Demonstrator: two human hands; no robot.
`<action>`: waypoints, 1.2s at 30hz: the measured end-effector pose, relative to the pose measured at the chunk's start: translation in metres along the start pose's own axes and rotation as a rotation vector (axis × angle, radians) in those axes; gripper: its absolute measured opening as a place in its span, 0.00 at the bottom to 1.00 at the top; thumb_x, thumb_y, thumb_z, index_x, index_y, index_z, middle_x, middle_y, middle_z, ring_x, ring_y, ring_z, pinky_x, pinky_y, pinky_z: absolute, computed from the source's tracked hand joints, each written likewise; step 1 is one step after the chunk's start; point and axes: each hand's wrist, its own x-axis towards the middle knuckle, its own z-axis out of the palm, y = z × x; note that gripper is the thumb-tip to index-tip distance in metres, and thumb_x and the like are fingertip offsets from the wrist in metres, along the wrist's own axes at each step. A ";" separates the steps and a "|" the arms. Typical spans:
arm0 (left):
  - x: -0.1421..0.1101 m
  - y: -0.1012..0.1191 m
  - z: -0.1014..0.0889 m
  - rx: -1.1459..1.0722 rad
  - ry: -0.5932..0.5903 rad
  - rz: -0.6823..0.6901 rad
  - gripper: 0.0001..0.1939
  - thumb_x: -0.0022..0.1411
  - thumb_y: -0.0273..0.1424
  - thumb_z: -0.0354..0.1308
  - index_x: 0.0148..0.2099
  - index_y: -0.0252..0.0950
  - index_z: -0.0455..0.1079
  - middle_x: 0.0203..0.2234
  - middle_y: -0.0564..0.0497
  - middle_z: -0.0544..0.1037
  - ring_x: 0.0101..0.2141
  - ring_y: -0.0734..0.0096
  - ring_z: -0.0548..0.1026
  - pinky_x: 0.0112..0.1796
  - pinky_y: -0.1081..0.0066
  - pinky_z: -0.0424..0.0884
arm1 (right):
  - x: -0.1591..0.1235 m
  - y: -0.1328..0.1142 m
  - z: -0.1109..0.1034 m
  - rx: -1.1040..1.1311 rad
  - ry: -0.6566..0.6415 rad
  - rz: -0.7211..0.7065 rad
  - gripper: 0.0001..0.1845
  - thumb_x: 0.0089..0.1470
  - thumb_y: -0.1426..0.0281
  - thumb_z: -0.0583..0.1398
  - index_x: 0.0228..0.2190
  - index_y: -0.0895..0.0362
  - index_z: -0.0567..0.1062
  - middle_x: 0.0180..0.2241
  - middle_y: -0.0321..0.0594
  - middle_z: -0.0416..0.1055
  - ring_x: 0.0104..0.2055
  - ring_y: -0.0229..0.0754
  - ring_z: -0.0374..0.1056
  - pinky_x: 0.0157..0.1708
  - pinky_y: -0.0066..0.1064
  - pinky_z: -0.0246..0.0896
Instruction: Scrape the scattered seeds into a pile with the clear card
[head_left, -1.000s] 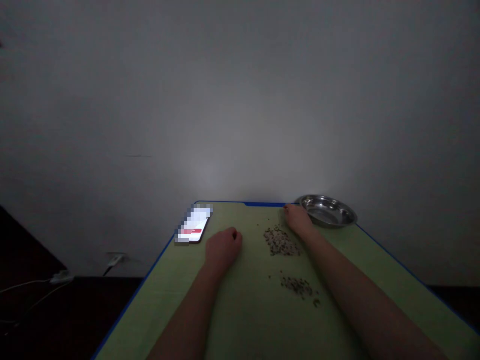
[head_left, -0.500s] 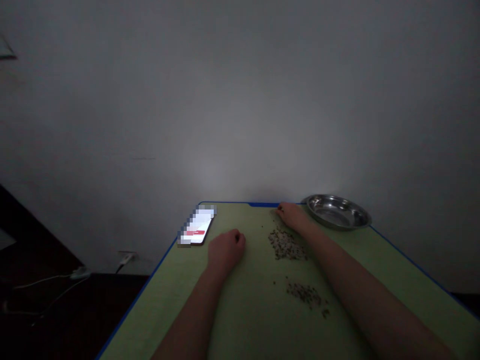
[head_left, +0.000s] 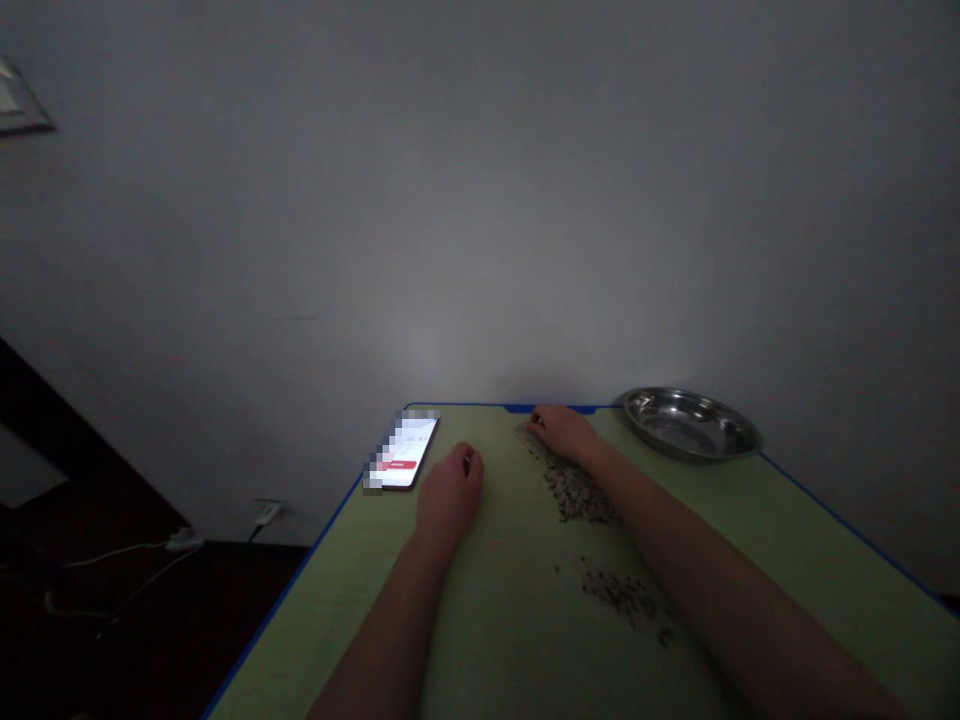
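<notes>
My left hand (head_left: 451, 490) rests on the green table, fingers curled closed beside the phone; what is in them, if anything, is too dark to make out. At the table's far side my right hand (head_left: 564, 434) is closed too, its fingertips against a faint, see-through thing (head_left: 523, 432) whose kind I cannot tell. Just below that hand lies a pile of small pale and dark grains (head_left: 574, 492), partly covered by the right forearm. A second pile of similar grains (head_left: 626, 597) is spread nearer to me.
A shiny oval metal basin (head_left: 690, 425) stands at the table's far right corner. The lit phone (head_left: 403, 450) lies at the far left. Blue edging borders the green table (head_left: 510, 620), which stands by a grey wall. Cables and a plug (head_left: 268, 514) are at lower left.
My right hand has moved slightly left along the far side of the table. My left hand has shifted a little farther away, still closed. The view has turned slightly left.
</notes>
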 end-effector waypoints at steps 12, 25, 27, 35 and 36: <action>0.011 -0.017 0.004 -0.236 0.263 0.101 0.19 0.54 0.18 0.43 0.44 0.35 0.68 0.41 0.45 0.73 0.41 0.66 0.73 0.43 0.66 0.68 | 0.004 -0.032 -0.009 0.027 -0.086 -0.191 0.12 0.58 0.63 0.59 0.40 0.55 0.77 0.40 0.42 0.77 0.42 0.43 0.71 0.38 0.28 0.59; 0.005 -0.010 0.000 -0.186 0.347 0.146 0.11 0.56 0.22 0.46 0.38 0.36 0.68 0.37 0.45 0.73 0.39 0.64 0.72 0.40 0.66 0.68 | -0.008 -0.064 -0.021 0.004 -0.169 -0.335 0.11 0.55 0.62 0.62 0.38 0.54 0.77 0.37 0.40 0.77 0.39 0.42 0.70 0.32 0.28 0.56; 0.005 -0.010 0.000 -0.188 0.352 0.147 0.11 0.56 0.23 0.47 0.38 0.36 0.68 0.37 0.46 0.73 0.38 0.65 0.72 0.40 0.66 0.67 | -0.008 -0.068 -0.022 -0.004 -0.173 -0.349 0.11 0.54 0.62 0.62 0.38 0.53 0.77 0.37 0.40 0.77 0.39 0.42 0.70 0.32 0.28 0.56; 0.006 -0.010 -0.001 -0.200 0.370 0.161 0.09 0.56 0.23 0.47 0.37 0.37 0.67 0.36 0.47 0.73 0.37 0.66 0.71 0.39 0.67 0.67 | -0.007 -0.080 -0.021 -0.014 -0.186 -0.377 0.12 0.55 0.61 0.61 0.39 0.53 0.77 0.37 0.40 0.78 0.39 0.42 0.71 0.31 0.27 0.56; 0.006 -0.011 0.000 -0.199 0.371 0.162 0.09 0.56 0.23 0.47 0.37 0.37 0.67 0.36 0.47 0.73 0.37 0.66 0.71 0.39 0.67 0.67 | -0.008 -0.081 -0.021 -0.013 -0.187 -0.381 0.12 0.55 0.61 0.61 0.39 0.53 0.77 0.37 0.40 0.78 0.38 0.42 0.71 0.31 0.27 0.56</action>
